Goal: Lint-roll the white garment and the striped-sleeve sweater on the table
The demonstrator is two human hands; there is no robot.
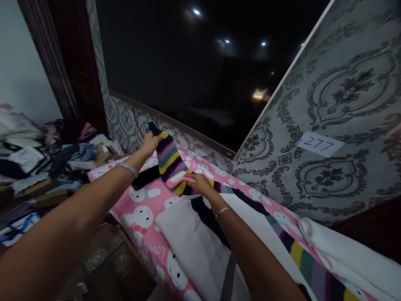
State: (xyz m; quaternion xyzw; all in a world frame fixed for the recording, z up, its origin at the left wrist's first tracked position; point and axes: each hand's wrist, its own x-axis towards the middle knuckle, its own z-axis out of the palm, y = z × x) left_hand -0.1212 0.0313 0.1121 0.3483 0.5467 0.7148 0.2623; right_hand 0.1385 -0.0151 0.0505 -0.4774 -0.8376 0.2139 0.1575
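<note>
My left hand (151, 143) grips the end of a striped knit sleeve (169, 155) in navy, yellow, purple and grey, lifting it off the surface. In my right hand (200, 184) is a lint roller (177, 179) with a pink handle and a whitish head, which lies against the sleeve's lower part. The sleeve seems to belong to a white garment (184, 228) with navy trim, spread under my right forearm. Another striped length (316, 267) runs down its right side. A black phone (146, 177) rests flat just below my left wrist.
A pink cloth (147, 232) with white rabbit prints covers the surface. At the right lies a rolled white cloth (344, 255). Behind stands a large dark television screen (194, 71). Heaped clothes (75, 154) and cardboard are at the left. A paper marked 277 (320, 144) hangs on the patterned wall.
</note>
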